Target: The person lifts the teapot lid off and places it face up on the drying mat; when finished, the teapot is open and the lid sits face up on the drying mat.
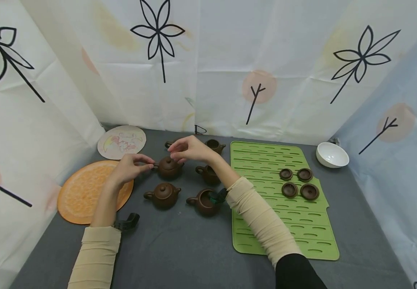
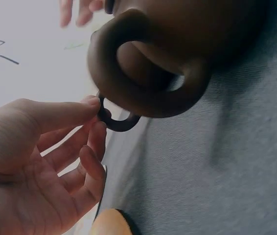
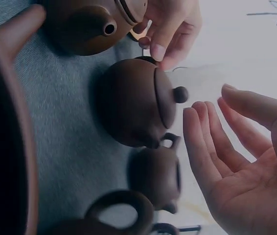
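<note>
My left hand (image 1: 126, 169) pinches the loop handle (image 2: 121, 124) of a brown clay teapot (image 1: 169, 170) between thumb and fingertips. That teapot stands upright on the table, its round-knobbed lid (image 3: 165, 98) seated on top. Just above the knob hovers my right hand (image 1: 193, 151), fingers loosely extended; the right wrist view shows a gap between its fingertips and the knob. A second lidded teapot (image 1: 163, 196) sits nearer me. Lidless teapots stand to the right: one in front (image 1: 205, 202), one in the middle (image 1: 209, 175) and one at the back (image 1: 213, 145). Another (image 1: 168, 144) is partly hidden behind my right hand.
On the right, a green ridged mat (image 1: 259, 160) bears several small brown lids (image 1: 304, 174). A white bowl (image 1: 332, 155) stands at the back right corner. To the left lie an orange round mat (image 1: 76, 196) and a pale decorated plate (image 1: 122, 142). Patterned white curtains (image 1: 223, 48) enclose the grey table.
</note>
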The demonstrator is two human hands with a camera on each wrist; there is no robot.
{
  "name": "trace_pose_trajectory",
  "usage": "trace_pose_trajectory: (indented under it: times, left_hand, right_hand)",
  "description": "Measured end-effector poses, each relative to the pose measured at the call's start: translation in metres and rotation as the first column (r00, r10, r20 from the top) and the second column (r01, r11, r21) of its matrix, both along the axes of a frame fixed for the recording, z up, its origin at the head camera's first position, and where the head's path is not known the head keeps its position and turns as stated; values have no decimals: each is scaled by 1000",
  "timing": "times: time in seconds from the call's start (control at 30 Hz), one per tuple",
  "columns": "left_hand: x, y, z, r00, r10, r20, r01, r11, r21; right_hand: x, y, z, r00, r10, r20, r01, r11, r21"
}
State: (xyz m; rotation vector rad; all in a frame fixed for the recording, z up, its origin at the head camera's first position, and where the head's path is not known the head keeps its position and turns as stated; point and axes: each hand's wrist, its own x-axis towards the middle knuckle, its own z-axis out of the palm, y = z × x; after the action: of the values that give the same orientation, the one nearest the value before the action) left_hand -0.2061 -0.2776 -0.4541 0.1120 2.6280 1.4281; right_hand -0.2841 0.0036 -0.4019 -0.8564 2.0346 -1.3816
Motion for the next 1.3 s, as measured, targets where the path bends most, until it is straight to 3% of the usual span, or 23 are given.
trace_pose_trajectory:
  times: [0.3,0.73,1.0,1.3]
  left_hand:
    - [1,4,-7,999,50,-4,-50,998,22]
    - [3,3,-7,998,61,-13,-60,998,20]
    - [1,4,-7,998,60,-13,-59,998,18]
    - [1,4,-9,998,62,-16,-62,998,25]
  right_hand:
    - [-3,-15,-14,999,-3,32,0,993,121]
    - [-5,-19,-21,999,-3,-37,8,989,146]
    - [-2,-9,-14,999,-34,-18,36,997,71]
    - [5,19,7,997,-69,-17,68,997,-43]
